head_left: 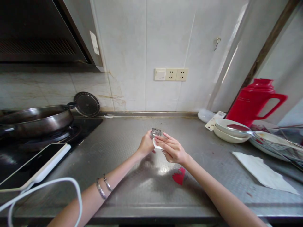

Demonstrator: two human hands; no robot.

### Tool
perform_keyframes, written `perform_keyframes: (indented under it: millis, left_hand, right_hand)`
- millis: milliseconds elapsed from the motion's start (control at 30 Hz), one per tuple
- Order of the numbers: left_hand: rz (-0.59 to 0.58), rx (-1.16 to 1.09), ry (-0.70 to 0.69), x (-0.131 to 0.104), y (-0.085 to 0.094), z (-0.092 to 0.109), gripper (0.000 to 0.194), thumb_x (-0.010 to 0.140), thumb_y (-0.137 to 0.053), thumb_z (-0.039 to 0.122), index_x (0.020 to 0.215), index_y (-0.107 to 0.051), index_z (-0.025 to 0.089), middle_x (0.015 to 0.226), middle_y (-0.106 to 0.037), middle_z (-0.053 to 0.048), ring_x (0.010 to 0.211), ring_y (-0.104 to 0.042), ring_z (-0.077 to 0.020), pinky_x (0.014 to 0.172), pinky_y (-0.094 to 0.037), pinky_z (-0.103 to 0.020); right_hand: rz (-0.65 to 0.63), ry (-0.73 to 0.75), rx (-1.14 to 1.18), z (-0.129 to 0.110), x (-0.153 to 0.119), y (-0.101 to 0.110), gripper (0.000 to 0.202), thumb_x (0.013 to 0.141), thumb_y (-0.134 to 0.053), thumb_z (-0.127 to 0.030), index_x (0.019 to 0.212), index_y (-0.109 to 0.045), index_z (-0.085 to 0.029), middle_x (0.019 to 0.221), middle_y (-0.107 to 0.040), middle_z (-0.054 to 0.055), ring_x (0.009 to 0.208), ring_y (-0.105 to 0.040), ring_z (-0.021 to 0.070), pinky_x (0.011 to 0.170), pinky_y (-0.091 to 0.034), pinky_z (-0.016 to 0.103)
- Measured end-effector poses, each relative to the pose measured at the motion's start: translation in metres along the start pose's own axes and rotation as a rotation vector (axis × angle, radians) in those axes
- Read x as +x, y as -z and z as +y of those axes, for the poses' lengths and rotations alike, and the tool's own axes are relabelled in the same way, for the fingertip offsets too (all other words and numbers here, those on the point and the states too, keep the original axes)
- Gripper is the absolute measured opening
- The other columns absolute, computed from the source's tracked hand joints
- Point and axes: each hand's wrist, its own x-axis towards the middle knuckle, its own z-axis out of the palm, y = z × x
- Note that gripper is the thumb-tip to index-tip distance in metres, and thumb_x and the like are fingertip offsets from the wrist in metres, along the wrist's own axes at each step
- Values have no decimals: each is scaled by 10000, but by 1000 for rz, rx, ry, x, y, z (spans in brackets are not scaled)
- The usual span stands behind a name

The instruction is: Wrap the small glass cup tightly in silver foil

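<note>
Above the middle of the metal counter, my left hand (146,145) is closed around a small, clear, square-topped object (155,132), perhaps a glass or a little box; its lower part is hidden by my fingers. My right hand (174,149) presses a piece of white tissue (156,144) against the near side of that object, fingers stretched together over it. A red paper-like scrap (179,176) lies on the counter below my right wrist.
A steel pan (38,121) sits on the stove at left, near a phone-like device (35,164) with a white cable (63,179). At right are stacked bowls (230,134), a red thermos jug (254,102), a plate (267,148) and a white paper towel (261,170).
</note>
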Motion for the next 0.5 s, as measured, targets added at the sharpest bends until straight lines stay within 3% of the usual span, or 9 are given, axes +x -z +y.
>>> perform_keyframes:
  millis: [233, 500]
  left_hand:
    - [28, 100, 3, -2, -4, 6, 573, 574, -779, 269, 1078, -530, 158, 845, -648, -23, 630, -605, -137, 325, -446, -154]
    - [13, 110, -77, -3, 0, -1, 493, 642, -704, 264, 1089, -534, 145, 835, -648, -29, 522, -578, -106, 339, -463, -176]
  right_hand:
    - [49, -57, -90, 10, -3, 5, 411, 854, -396, -51, 1229, -529, -154, 1151, -672, 140, 1193, -557, 214, 1083, -385, 478]
    - [18, 34, -32, -4, 4, -2, 380, 864, -396, -75, 1210, -546, -118, 1105, -693, 137, 1200, -552, 205, 1085, -399, 428]
